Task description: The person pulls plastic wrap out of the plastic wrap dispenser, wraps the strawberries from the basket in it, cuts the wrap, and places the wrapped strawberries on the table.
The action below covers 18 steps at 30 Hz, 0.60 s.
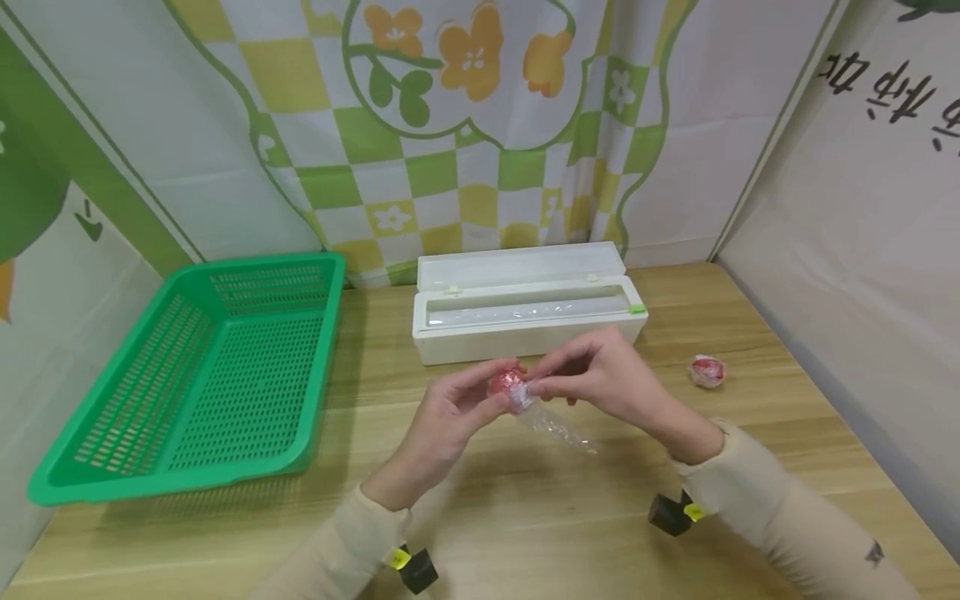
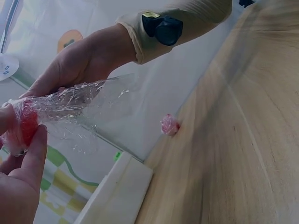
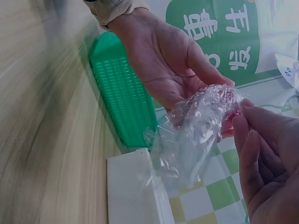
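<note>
Between thumb and fingers my left hand (image 1: 438, 429) holds a small red ball-shaped thing (image 1: 507, 382) wrapped in clear plastic film; its exact kind I cannot tell. A loose tail of the plastic film (image 1: 553, 428) trails from it toward the lower right, crinkled and see-through in the left wrist view. Thumb and fingertips of my right hand (image 1: 611, 379) pinch the film close against the ball's side. Both hands are above the table, in front of a long white film dispenser box (image 1: 487, 343) with its lid raised and a roll inside.
A green plastic basket (image 1: 321, 400) stands at the left of the wooden table (image 1: 570, 525). Toward the right edge lies another film-wrapped red ball (image 1: 707, 372). Behind the box hangs a checkered, flowered curtain (image 1: 442, 179), with printed white cloth along both sides.
</note>
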### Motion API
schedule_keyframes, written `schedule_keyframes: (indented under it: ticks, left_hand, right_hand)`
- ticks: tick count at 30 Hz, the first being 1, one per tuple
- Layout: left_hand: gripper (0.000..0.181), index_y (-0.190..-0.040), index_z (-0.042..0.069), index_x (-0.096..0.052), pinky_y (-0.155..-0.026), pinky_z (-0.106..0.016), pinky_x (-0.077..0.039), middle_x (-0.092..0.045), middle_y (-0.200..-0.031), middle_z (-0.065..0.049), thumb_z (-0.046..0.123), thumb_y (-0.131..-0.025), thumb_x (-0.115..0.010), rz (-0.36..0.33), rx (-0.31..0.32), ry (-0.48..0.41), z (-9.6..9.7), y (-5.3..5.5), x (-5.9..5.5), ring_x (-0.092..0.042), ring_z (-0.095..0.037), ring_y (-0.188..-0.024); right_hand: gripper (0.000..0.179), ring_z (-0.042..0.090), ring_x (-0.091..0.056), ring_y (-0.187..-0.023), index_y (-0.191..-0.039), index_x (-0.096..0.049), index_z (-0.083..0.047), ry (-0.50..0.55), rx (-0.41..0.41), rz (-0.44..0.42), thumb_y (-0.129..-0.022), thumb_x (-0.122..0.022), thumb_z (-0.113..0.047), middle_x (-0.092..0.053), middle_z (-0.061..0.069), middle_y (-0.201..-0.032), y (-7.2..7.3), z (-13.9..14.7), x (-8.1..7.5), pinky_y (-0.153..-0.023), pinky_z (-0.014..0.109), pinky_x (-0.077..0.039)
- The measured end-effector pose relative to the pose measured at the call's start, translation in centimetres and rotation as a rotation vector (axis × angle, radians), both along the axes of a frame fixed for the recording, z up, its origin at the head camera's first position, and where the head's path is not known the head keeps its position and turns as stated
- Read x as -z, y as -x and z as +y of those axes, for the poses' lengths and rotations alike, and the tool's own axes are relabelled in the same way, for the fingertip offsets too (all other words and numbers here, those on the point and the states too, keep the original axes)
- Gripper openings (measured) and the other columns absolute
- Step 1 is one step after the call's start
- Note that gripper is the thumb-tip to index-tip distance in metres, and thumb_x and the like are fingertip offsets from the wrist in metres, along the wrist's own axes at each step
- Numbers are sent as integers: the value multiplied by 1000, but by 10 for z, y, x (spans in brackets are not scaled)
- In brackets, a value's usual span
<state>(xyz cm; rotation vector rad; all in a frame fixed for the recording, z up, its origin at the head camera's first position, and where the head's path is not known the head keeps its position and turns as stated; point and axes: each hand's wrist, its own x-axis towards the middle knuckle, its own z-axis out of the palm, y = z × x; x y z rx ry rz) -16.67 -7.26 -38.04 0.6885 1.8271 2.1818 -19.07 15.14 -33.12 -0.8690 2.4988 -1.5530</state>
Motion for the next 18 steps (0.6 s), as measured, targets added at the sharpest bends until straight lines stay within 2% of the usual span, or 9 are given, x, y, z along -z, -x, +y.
schedule_keyframes:
  ticks: [5,7,9,12,18]
  left_hand:
    - [42,-140,0,-48,-102,-29,-53,-58,-139,-10,10,-100,-56,-18,76,-59,0,1,2,-62,-12,-119]
    - [40,-137,-3,-50,-100,-28,-53,-59,-137,-8,7,-99,-56,-32,80,-80,2,1,2,-62,-12,-117]
    - [39,-133,-3,-52,-97,-25,-55,-61,-134,-8,5,-97,-60,-49,64,-88,3,1,3,-63,-13,-113]
    - [39,-128,-3,-56,-90,-23,-57,-64,-130,-7,6,-92,-67,-54,2,-69,5,1,4,-64,-13,-107]
    - [41,-126,-10,-52,-88,-24,-58,-62,-122,-5,3,-91,-68,-62,-58,-64,7,1,0,-65,-12,-106]
  right_hand:
    - [8,9,-58,-54,-84,-78,-10,25,18,-12,-79,-83,-14,-74,4,-75,0,-3,4,-47,25,-50]
    - [8,8,-57,-53,-83,-78,-11,31,32,4,-78,-84,-14,-74,3,-74,-2,-5,5,-46,25,-50]
    - [8,8,-56,-52,-81,-78,-12,35,46,27,-77,-84,-15,-74,2,-73,-4,-8,6,-46,25,-50]
    - [8,9,-58,-51,-80,-77,-12,40,49,58,-77,-85,-16,-74,2,-73,-5,-10,8,-47,26,-52]
    - [7,15,-69,-63,-90,-78,-3,77,-18,0,-84,-77,-8,-76,11,-82,-2,-7,9,-58,32,-61]
